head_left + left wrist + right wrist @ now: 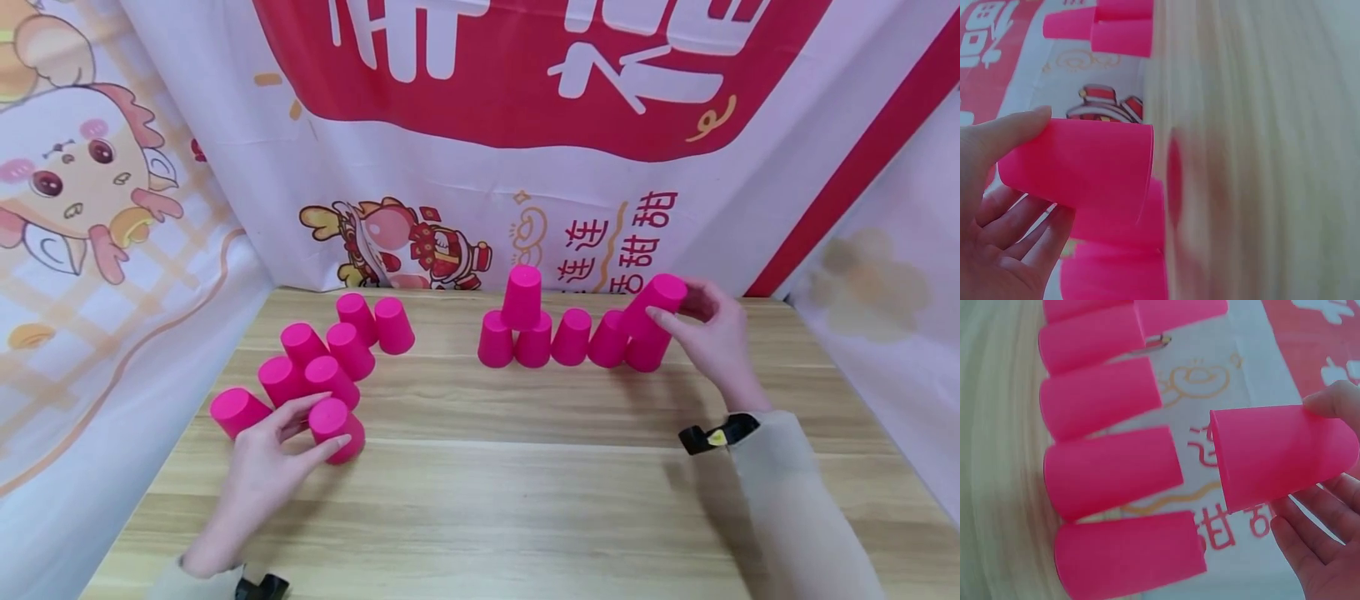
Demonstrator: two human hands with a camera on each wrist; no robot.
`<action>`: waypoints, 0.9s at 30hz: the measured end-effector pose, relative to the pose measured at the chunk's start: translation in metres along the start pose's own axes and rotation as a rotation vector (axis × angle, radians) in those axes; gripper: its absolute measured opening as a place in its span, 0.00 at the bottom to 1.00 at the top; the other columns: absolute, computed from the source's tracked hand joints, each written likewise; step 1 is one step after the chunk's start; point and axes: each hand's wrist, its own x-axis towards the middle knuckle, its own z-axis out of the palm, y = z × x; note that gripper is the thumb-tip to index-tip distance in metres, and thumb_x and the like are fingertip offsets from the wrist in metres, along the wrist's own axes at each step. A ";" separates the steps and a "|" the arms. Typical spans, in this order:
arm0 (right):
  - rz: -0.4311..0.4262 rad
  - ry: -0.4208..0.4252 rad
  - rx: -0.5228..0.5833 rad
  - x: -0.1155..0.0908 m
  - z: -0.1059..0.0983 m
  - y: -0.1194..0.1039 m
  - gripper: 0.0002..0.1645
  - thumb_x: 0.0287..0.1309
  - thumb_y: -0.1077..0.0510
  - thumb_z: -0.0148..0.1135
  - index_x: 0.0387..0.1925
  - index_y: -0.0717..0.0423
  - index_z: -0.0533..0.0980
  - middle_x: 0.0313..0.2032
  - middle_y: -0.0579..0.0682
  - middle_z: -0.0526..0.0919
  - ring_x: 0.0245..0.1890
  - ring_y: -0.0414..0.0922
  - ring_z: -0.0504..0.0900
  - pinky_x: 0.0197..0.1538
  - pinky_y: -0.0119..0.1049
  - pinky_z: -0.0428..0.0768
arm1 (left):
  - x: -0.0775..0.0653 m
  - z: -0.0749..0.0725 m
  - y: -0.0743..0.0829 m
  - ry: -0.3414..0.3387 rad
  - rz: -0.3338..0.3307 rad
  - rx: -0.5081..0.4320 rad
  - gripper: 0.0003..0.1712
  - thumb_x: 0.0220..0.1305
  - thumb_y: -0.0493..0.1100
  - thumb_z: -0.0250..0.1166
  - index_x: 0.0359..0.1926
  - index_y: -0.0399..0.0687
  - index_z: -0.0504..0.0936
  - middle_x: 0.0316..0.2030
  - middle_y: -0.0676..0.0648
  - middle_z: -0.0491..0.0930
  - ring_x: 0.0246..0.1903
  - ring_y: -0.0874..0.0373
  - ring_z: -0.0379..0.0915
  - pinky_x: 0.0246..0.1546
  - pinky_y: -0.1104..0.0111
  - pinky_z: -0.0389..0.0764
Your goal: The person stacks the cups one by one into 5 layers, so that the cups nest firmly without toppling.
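Note:
My left hand grips an upside-down pink cup by its sides, thumb on one side and fingers on the other. In the left wrist view that cup hangs just off the tabletop, rim toward the wood. My right hand holds another pink cup near its closed end, tilted above the right end of a row of upturned cups. The right wrist view shows a gap between this held cup and the row. One cup stands on the row's two leftmost cups.
Several more upturned pink cups stand in a loose group on the left of the wooden table. A printed cloth hangs behind the table's back edge, with more cloth along both sides.

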 end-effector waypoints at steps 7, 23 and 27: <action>0.027 -0.013 -0.021 0.014 -0.002 0.014 0.41 0.59 0.37 0.71 0.68 0.50 0.72 0.57 0.50 0.78 0.55 0.46 0.75 0.59 0.40 0.77 | 0.009 0.011 0.030 -0.050 0.111 -0.014 0.34 0.50 0.52 0.83 0.59 0.54 0.83 0.47 0.56 0.86 0.46 0.58 0.83 0.47 0.69 0.83; 0.071 -0.043 -0.020 0.019 0.004 0.014 0.48 0.58 0.32 0.70 0.73 0.49 0.68 0.62 0.53 0.77 0.60 0.52 0.74 0.64 0.52 0.74 | 0.052 0.067 0.132 -0.189 0.489 -0.251 0.36 0.52 0.47 0.82 0.63 0.53 0.81 0.56 0.57 0.83 0.54 0.64 0.79 0.54 0.62 0.81; 0.075 -0.044 -0.021 0.019 0.004 0.014 0.49 0.56 0.31 0.70 0.73 0.48 0.68 0.62 0.53 0.76 0.60 0.52 0.74 0.63 0.52 0.75 | 0.066 0.086 0.152 -0.203 0.532 -0.304 0.36 0.54 0.46 0.81 0.65 0.51 0.80 0.59 0.56 0.81 0.56 0.63 0.77 0.55 0.62 0.80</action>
